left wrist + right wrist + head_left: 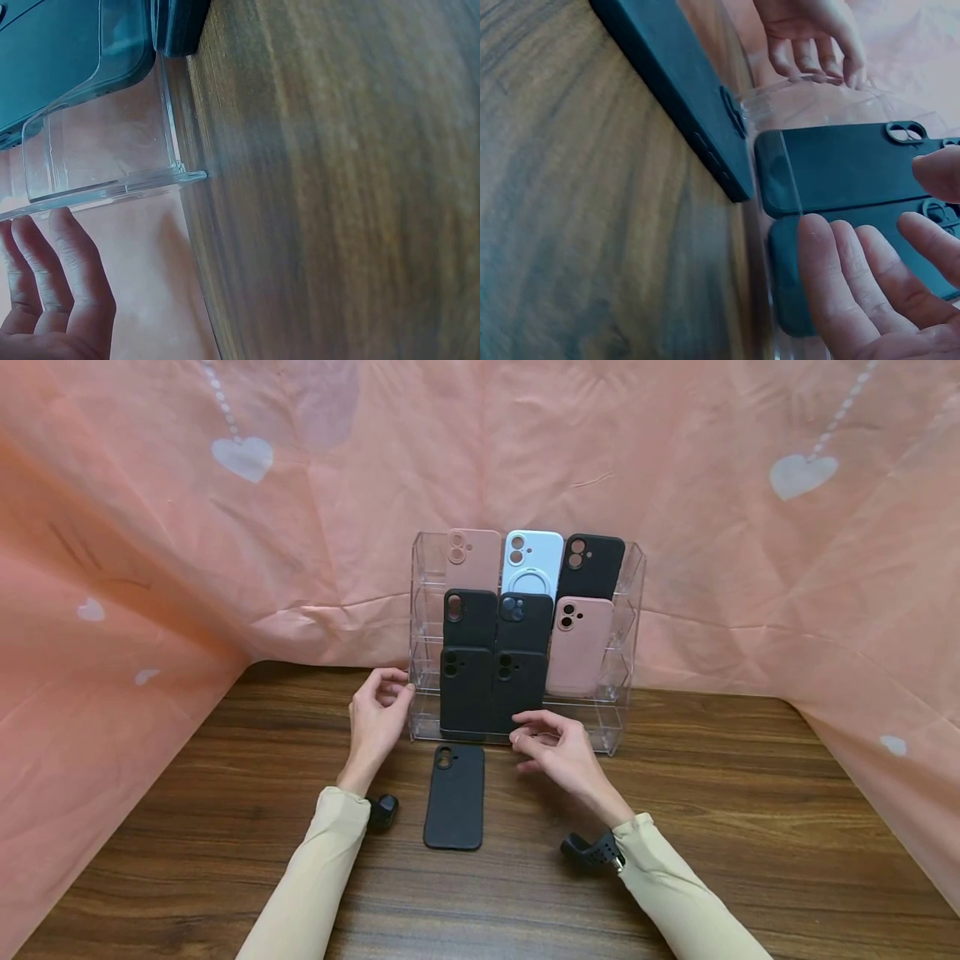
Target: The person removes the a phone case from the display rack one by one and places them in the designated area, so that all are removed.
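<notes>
A clear stepped display stand [627, 727] holds several phone cases in rows. My left hand [378, 710] is at the stand's left side, its fingertips right at the outer face of the side panel [112, 196]. My right hand [558, 752] hovers by the front of the bottom row, fingers loosely bent and apart, nothing between them. Close to its fingertips stands the right black phone case [520, 693], with the left black phone case [467, 693] beside it. Another black phone case [455, 797] lies flat on the table between my forearms, camera cutout toward the stand.
Higher on the stand are a pink case [581, 647], a light blue case [534, 556] with a ring, and other black and pink cases. Pink fabric [337, 527] hangs behind and at both sides of the wooden table [720, 793]. Dark wrist cameras [592, 850] sit under the sleeves.
</notes>
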Available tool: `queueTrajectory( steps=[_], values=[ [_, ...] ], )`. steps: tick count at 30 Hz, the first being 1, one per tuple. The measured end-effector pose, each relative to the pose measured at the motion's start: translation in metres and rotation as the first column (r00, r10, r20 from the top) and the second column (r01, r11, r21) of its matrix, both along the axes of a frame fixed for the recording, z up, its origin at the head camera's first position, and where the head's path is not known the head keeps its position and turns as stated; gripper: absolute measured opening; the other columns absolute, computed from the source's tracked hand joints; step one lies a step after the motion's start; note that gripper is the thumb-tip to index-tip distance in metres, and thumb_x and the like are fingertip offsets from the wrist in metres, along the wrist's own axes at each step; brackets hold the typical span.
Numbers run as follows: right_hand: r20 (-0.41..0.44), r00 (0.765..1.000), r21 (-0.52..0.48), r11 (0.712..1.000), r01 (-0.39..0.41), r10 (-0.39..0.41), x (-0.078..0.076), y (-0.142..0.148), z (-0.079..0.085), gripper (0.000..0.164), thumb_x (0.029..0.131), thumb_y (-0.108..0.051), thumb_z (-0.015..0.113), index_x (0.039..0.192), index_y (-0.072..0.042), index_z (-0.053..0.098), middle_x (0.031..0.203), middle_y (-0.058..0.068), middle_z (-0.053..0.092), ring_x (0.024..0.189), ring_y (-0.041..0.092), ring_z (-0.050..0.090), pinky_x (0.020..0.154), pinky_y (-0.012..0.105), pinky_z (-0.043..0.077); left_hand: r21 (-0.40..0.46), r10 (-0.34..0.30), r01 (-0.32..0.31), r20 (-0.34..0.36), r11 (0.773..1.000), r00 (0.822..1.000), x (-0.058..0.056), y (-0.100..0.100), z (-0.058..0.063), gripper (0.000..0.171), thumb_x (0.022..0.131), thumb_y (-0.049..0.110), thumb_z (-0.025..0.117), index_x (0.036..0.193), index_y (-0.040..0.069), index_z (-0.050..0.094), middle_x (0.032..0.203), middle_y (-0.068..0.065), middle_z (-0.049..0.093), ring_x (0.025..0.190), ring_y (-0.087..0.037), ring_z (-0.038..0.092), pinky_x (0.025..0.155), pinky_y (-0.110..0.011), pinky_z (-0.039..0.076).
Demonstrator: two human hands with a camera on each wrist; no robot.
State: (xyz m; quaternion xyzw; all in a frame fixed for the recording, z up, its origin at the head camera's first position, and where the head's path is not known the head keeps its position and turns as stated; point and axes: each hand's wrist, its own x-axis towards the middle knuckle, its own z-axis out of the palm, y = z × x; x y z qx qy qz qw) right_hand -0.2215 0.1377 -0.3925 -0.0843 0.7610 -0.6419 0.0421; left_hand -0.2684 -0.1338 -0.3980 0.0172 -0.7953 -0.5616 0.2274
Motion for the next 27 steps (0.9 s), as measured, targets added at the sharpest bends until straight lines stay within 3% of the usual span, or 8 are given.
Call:
queueTrajectory(
  steps=[9,22,27],
  values=[
    [-0.071,0.997,-0.018,0.999,0.031,-0.032,-0.007,0.01,0.009,0.037,0.096,-0.004,0.066,0.132,0.003,0.061,0.106,0.015,0.07,0.091,0.016,0.073,0.079,0.047,0.064,0.01,-0.01,0.01,0.0,1.0,1.0,0.0,0.0,0.0,0.017,0.093,0.02,0.072,0.108,0.012,0.07,0.091,-0.008,0.072,0.07,-0.011,0.063,0.062,-0.022,0.048],
    [-0.158,0.984,-0.052,0.996,0.075,-0.083,-0.02,0.023,0.026,0.039,0.095,-0.005,0.069,0.133,0.004,0.06,0.102,0.002,0.07,0.094,0.017,0.075,0.078,0.042,0.064,0.005,0.0,0.0,0.0,1.0,1.0,-0.001,0.0,-0.001,0.015,0.093,0.021,0.072,0.106,0.015,0.07,0.09,-0.008,0.072,0.07,-0.013,0.062,0.065,-0.023,0.047],
    [-0.19,0.974,-0.037,0.992,0.12,-0.124,-0.024,0.025,0.03,0.039,0.096,-0.008,0.069,0.132,0.002,0.062,0.109,0.009,0.071,0.097,0.017,0.075,0.079,0.039,0.064,0.001,0.002,-0.002,0.004,1.0,1.0,-0.001,0.0,-0.001,0.015,0.093,0.021,0.072,0.106,0.015,0.07,0.091,-0.008,0.072,0.07,-0.013,0.062,0.066,-0.023,0.046]
  ],
)
